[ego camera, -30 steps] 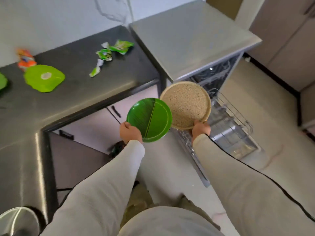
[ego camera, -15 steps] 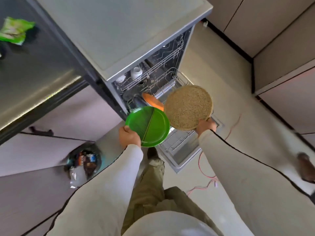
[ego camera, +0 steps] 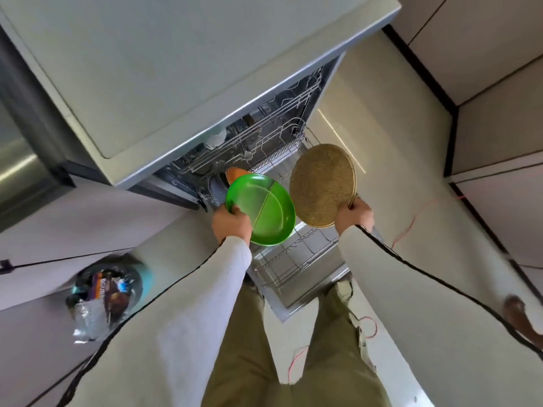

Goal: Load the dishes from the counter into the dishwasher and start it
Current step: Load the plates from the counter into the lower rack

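My left hand (ego camera: pixel 232 223) grips the green plate (ego camera: pixel 261 210) by its near rim; my right hand (ego camera: pixel 354 215) pinches the speckled tan plate (ego camera: pixel 321 185) at its lower edge, tilted. I see both held above the dishwasher's pulled-out lower rack (ego camera: pixel 296 259), an orange dish (ego camera: pixel 235 174) already inside.

Pale floor (ego camera: pixel 379 118) bears trash bin (ego camera: pixel 108 295), red wire (ego camera: pixel 411 224).
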Motion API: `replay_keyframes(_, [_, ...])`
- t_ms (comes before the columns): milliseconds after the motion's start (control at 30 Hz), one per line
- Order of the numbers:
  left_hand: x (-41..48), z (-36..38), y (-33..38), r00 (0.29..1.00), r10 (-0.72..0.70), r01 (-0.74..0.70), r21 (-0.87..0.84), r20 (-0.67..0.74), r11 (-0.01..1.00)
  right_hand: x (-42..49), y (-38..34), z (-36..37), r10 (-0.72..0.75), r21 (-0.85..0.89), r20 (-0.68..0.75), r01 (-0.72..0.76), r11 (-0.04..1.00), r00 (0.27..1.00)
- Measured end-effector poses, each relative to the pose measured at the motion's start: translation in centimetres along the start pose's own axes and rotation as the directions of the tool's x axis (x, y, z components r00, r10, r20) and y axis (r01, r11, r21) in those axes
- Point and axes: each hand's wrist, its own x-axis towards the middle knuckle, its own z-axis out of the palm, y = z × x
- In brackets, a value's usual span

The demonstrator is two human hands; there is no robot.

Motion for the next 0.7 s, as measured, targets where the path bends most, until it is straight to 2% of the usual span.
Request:
replay_keyframes(100, [2.2, 3.8, 0.7, 0.999, 0.030, -0.030, -0.009, -0.043, 1.000, 4.9, -1.1, 1.6, -0.199, -0.226, 0.000, 0.193, 0.955, 0.980])
replay_keyframes(167, [3.5, 6.8, 1.4, 0.994, 0.085, -0.083, 0.035, -0.065, 0.996, 8.4, -1.4, 2.9, -0.361, -0.321, 0.082, 0.368, 0.873, 0.929])
replay_keyframes(267, [5.3, 11.6, 2.5, 0.989, 0.128, -0.121, 0.090, -0.077, 0.989, 13.9, -1.3, 5.1, -0.587, -0.396, 0.207, 0.615, 0.682, 0.783])
replay_keyframes(333, [6.9, 14.8, 3.0, 0.979, 0.169, -0.163, 0.063, -0.117, 0.985, 17.3, -2.1, 6.7, -0.667, -0.411, 0.261, 0.705, 0.578, 0.698])
replay_keyframes(433, [9.9, 19.2, 2.7, 0.951, 0.259, -0.229, 0.176, -0.171, 0.957, 22.3, -3.9, 8.9, -0.729, -0.433, 0.293, 0.766, 0.476, 0.619])
replay_keyframes(533, [11.8, 21.7, 3.0, 0.948, 0.269, -0.197, 0.351, -0.169, 0.915, 26.1, -4.5, 11.0, -0.784, -0.446, 0.250, 0.786, 0.428, 0.568])
replay_keyframes(600, [12.3, 22.9, 3.1, 0.935, 0.289, -0.185, 0.412, -0.205, 0.892, 27.7, -4.2, 12.2, -0.789, -0.456, 0.203, 0.769, 0.448, 0.580])
replay_keyframes(700, [12.1, 24.1, 3.5, 0.923, 0.309, -0.198, 0.402, -0.230, 0.894, 28.7, -3.3, 14.0, -0.757, -0.460, 0.194, 0.740, 0.491, 0.624])
